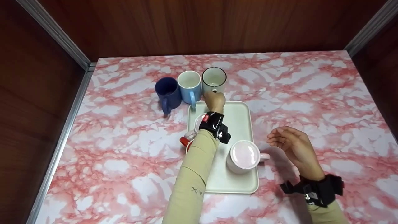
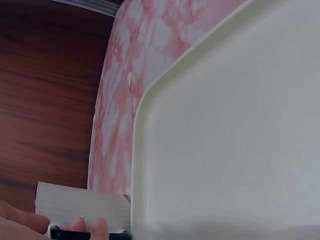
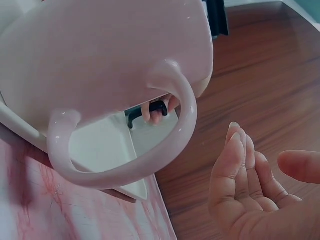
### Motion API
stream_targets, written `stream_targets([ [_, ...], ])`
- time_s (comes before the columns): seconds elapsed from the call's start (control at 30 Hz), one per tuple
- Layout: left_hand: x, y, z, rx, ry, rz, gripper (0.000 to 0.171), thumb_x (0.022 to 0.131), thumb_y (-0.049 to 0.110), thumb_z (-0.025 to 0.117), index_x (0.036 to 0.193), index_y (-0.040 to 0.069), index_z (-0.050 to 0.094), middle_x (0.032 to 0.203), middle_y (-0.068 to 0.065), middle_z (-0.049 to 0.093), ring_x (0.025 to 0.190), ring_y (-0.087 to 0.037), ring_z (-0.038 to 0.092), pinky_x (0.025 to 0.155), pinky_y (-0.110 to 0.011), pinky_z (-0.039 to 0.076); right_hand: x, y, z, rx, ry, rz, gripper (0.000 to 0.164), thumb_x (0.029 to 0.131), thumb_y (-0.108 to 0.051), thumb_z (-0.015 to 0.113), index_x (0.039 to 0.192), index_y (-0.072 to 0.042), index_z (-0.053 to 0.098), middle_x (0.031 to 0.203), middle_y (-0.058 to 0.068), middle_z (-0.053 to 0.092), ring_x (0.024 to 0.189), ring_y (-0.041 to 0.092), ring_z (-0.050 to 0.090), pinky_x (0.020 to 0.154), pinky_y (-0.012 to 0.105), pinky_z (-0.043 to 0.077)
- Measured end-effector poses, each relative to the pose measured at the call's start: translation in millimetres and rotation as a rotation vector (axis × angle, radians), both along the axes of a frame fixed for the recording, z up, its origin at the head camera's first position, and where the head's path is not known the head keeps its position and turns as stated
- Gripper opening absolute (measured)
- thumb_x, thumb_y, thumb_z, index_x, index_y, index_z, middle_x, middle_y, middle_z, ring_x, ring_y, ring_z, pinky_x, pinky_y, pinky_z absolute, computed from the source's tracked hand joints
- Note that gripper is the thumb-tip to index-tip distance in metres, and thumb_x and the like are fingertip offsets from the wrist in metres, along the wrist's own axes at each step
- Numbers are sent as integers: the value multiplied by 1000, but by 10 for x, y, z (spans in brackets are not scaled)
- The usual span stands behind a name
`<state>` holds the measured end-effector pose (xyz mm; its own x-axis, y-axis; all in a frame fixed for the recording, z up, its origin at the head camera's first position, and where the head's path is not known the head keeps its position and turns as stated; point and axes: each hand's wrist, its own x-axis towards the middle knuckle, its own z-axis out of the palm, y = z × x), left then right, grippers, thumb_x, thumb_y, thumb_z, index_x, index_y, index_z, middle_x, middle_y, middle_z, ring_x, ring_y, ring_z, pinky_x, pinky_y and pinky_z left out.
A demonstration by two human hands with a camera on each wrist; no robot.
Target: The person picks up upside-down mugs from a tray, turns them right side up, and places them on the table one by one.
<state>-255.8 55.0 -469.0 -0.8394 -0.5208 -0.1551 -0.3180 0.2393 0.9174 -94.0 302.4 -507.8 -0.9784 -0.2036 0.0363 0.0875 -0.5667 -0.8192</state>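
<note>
My left hand point(image 1: 215, 100) reaches over the tray and grips the black handle point(image 2: 117, 235) of a white mug with a dark rim point(image 1: 214, 77). This mug stands upright just past the tray's far edge. My right hand point(image 1: 293, 146) hovers right of the tray, fingers loosely bent, holding nothing. Nearest to it is the handle of a pale pink mug point(image 1: 242, 157), which sits on the right side of the cream tray point(image 1: 238, 119). Beneath my left forearm, partly hidden, are another pale mug point(image 1: 200, 122) and a mug with a red handle point(image 1: 184, 141).
A light blue mug point(image 1: 190, 90) stands directly left of the dark-rimmed one, and a dark blue mug point(image 1: 169, 93) beside that, handles facing me. The table point(image 1: 130, 140) has a red and white marbled top. Brown wooden panels point(image 1: 199, 28) enclose its back and sides.
</note>
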Motion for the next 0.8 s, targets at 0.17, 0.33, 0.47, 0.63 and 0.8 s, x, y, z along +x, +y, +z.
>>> stream_targets([
  [0.17,-36,25,-43,-114,-81,-51,15,73,4,49,78,-1,62,84,-16,61,83,-35,57,74,-37,43,38,-41,111,12,-12,1,21,95,-3,44,104,10,58,93,26,62,81,36,63,73,43,51],
  [0.33,366,-44,683,-11,-185,-135,26,83,9,53,104,-5,59,107,-18,57,102,-36,48,87,-38,37,16,14,43,31,-14,1,23,96,-1,41,108,12,56,97,27,62,84,37,62,75,45,50],
  [0.47,514,-56,923,14,-151,-143,31,84,12,55,110,-3,56,112,-16,55,110,-33,43,96,-36,29,111,-88,310,84,2,7,21,95,-5,46,105,8,60,95,23,64,84,32,63,75,41,51],
  [0.63,576,-86,1070,19,-79,-184,34,82,8,54,113,-6,54,115,-19,52,115,-33,39,102,-37,21,243,-288,711,65,-19,-4,13,91,-8,56,95,0,66,87,15,67,79,25,64,72,33,52],
  [0.8,610,-136,1175,59,-95,-254,48,83,11,56,128,-2,44,122,-21,45,116,-31,37,98,-36,28,291,-352,861,45,-60,-23,19,94,-1,46,93,3,65,85,17,66,76,25,64,70,33,52],
])
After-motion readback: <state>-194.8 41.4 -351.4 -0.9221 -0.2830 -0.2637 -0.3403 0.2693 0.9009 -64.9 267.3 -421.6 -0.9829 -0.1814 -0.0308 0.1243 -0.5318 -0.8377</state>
